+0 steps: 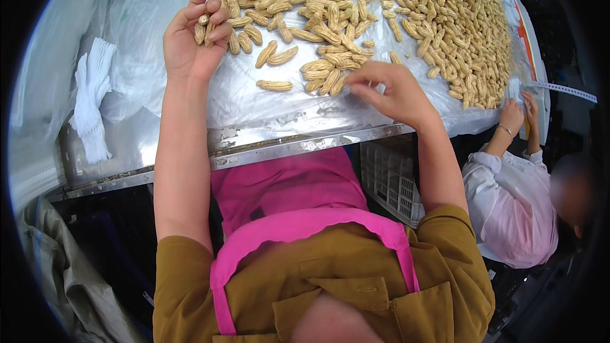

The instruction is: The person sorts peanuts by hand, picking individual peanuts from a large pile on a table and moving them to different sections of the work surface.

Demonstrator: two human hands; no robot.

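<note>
My left hand [195, 38] is raised at the left edge of the loose peanuts, palm up. Its curled fingers hold a few unshelled peanuts [205, 34] against the palm. Lower and to the right, my right hand [388, 88] reaches over the table's near side. Its thumb and index fingertips are at the end of a peanut [339, 85] in a small cluster; whether they grip it cannot be told. A single peanut [274, 85] lies apart to the left of that cluster. Scattered peanuts [329, 9] spread beyond both hands on a clear plastic sheet [238, 107].
A dense peanut heap [457, 24] covers the table's right side. White mesh netting [93, 100] lies at left, near the metal table edge [286, 150]. Below stand a white plastic crate [393, 186] and a woven sack [76, 276]. Another person [512, 205] works at right.
</note>
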